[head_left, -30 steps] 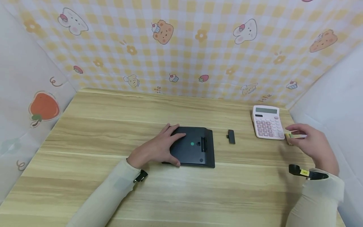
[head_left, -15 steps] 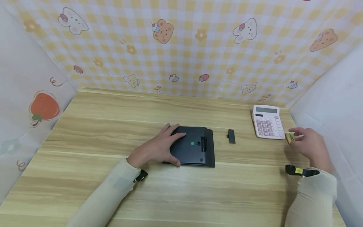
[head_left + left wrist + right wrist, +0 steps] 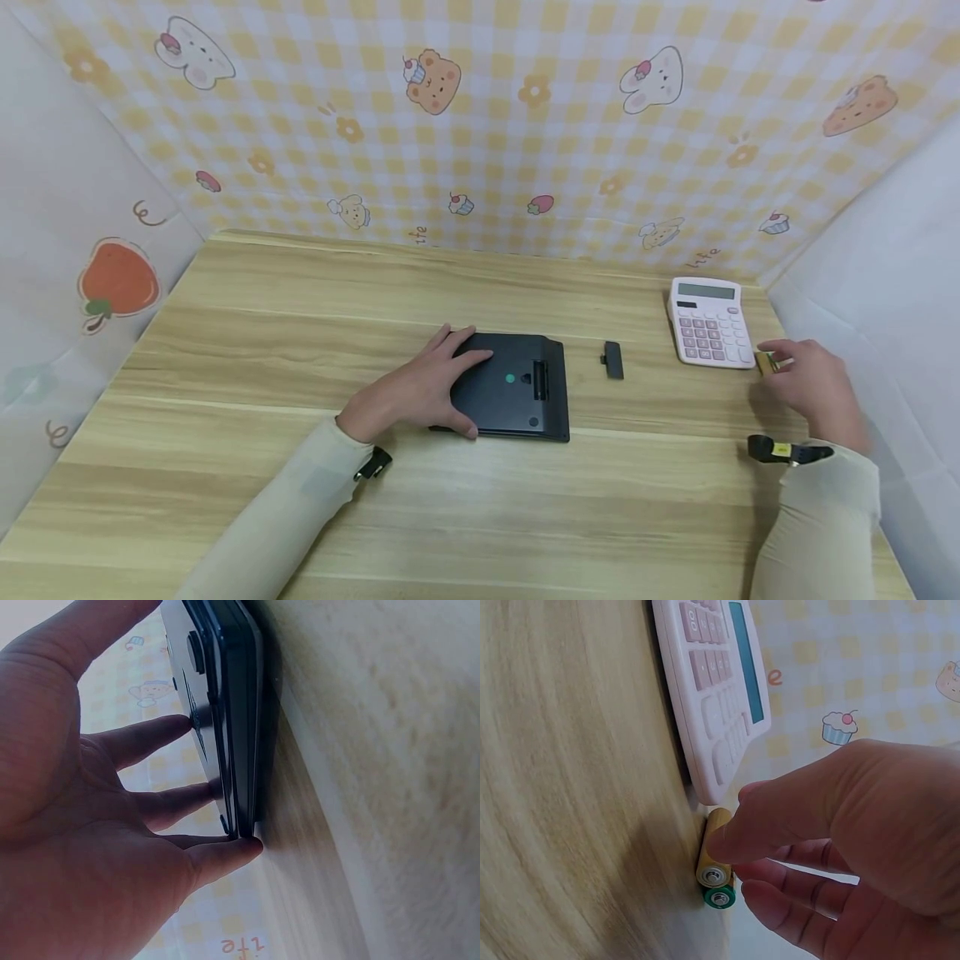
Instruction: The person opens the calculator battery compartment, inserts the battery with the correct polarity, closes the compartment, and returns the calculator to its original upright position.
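A black calculator (image 3: 501, 385) lies face down in the middle of the table, with an uncovered battery slot in its back. My left hand (image 3: 420, 387) rests spread over its left part, fingertips on the back and thumb along the near edge. Farther right, two AA batteries, one gold (image 3: 718, 851) and one green (image 3: 720, 898), lie side by side close to the tabletop. My right hand (image 3: 813, 379) has its thumb on the gold battery, with curled fingers on the other side of the pair.
A small black battery cover (image 3: 612, 360) lies right of the black calculator. Close beside the batteries a pink calculator (image 3: 708, 325) stands face up at the back right. A checked cloth (image 3: 495, 142) hangs behind the wooden table (image 3: 480, 517), with white cloth at both sides.
My right hand has moved left and closed in around the batteries beside the pink calculator. The left hand and black calculator have stayed in place.
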A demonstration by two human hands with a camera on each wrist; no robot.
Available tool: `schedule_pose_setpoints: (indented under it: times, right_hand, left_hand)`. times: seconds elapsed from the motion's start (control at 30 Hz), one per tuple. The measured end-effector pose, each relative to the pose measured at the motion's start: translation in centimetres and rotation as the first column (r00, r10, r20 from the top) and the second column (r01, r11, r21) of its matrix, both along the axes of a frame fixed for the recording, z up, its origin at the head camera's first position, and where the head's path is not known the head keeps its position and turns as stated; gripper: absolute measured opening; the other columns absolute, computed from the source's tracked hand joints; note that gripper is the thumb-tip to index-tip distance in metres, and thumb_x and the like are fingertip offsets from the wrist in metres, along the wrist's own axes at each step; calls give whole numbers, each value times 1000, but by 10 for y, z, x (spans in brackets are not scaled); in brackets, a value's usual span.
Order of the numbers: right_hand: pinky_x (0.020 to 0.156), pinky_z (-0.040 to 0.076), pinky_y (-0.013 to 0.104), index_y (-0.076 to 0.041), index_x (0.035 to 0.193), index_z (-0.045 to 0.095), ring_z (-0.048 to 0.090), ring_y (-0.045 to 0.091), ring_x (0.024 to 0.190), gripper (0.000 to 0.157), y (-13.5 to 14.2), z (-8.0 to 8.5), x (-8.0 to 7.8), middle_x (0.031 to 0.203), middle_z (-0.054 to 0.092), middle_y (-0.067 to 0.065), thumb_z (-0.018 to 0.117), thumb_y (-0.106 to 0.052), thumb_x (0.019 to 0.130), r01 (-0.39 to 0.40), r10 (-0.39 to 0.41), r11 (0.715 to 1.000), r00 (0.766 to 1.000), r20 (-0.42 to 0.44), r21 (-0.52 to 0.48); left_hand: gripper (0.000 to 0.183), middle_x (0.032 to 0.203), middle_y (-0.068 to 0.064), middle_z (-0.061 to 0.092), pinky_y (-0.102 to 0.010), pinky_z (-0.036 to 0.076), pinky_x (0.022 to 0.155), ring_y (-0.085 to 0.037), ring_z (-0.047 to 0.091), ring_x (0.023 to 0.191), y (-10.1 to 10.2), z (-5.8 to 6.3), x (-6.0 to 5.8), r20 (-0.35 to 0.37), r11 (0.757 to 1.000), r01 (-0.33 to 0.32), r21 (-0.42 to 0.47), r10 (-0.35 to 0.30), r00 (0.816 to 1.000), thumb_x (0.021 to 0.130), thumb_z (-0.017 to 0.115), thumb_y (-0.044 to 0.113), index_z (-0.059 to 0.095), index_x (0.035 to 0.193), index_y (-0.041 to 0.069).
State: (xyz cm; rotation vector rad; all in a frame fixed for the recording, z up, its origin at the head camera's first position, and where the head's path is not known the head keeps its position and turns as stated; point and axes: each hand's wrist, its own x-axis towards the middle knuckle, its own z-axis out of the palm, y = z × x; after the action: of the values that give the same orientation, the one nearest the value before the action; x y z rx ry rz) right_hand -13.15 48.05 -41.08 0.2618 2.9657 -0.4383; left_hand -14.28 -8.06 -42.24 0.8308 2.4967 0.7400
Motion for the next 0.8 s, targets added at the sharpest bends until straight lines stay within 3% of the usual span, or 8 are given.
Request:
schedule_pose_setpoints:
  times: [0.27, 0.8]
  right_hand:
    - [84, 49, 69, 14, 136, 61, 60, 58, 105, 49, -1, 0, -3, 122, 62, 43, 70, -2, 90, -11, 11, 1000, 1000, 16, 6]
    - [84, 49, 67, 12, 135, 61, 59, 57, 104, 48, -5, -4, -8, 122, 64, 42, 70, -4, 91, 3, -4, 1000, 999, 39, 26]
  left_hand:
    - [110, 183, -16, 12, -66, 28, 127, -49, -1, 167, 0, -1, -1, -5, 1000, 3, 0, -3, 1000, 79, 102, 43, 45, 170, 15]
    - [110, 183, -15, 11, -65, 28, 127, -48, -1, 167, 0, -1, -1, -1, 1000, 0, -1, 0, 1000, 79, 102, 42, 45, 170, 16]
